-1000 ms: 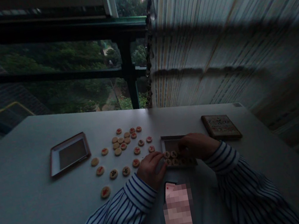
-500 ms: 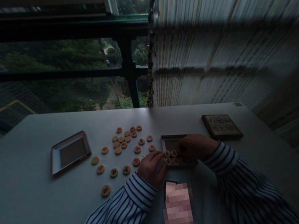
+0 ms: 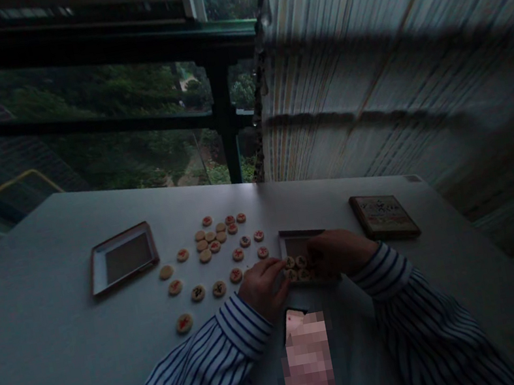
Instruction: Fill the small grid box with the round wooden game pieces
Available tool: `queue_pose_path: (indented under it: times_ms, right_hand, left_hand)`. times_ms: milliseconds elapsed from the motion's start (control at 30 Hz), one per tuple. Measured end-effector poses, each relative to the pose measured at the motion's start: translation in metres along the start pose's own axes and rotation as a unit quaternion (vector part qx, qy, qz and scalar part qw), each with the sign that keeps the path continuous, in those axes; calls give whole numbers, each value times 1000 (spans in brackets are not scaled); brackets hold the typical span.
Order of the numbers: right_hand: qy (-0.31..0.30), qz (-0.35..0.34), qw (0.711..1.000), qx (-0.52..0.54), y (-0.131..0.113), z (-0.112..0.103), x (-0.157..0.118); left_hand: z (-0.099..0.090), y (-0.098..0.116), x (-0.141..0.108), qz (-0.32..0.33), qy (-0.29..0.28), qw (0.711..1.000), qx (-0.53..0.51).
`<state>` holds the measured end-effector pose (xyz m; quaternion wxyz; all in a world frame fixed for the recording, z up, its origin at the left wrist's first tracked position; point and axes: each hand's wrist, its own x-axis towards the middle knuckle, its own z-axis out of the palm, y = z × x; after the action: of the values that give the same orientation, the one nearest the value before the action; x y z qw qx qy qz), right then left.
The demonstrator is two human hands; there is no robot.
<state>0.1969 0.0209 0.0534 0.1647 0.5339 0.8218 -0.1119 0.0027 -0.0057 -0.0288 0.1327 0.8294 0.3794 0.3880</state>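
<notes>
At the left of the white worktop (image 3: 41,350) from where I stand, a shallow tray (image 3: 98,268) lies open side up, pale inside with a brown floor. Next comes a loose spread of round pieces (image 3: 184,323), some marked in red, a few in black, with several blank faces bunched together toward the window (image 3: 130,95). The left hand (image 3: 261,288), in a blue-striped sleeve (image 3: 208,367), leans in beside them. Its fingers are bent, their tips at the near left part of an open box (image 3: 296,246); whether they pinch anything I can't tell. Just below that hand lies a phone (image 3: 294,322), mostly blurred out. Inside the box, four dark-marked discs (image 3: 303,273) show two by two at the left. The right hand (image 3: 339,251) reaches over the box's right side, fingers curled down into it; they hide whatever may be between them, so I can't say if they grasp a piece. Farther right, apart from that hand, sits a flat case (image 3: 384,215) with a printed top.
</notes>
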Motion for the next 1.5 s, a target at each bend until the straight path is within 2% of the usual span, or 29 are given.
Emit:
queue_pose_path:
  times_ms: [300, 467, 1500]
  right_hand:
    - [4, -10, 1000, 0, 0, 0, 0]
    - [-20, 3, 1000, -2, -2, -3, 0]
    - [-7, -9, 1000, -1, -2, -2, -1]
  left_hand:
    - [-1, 1, 0, 1, -10, 1000, -1]
    - [-2, 1, 0, 0, -17, 1000, 7]
    - [0, 1, 0, 1, -18, 1000, 8]
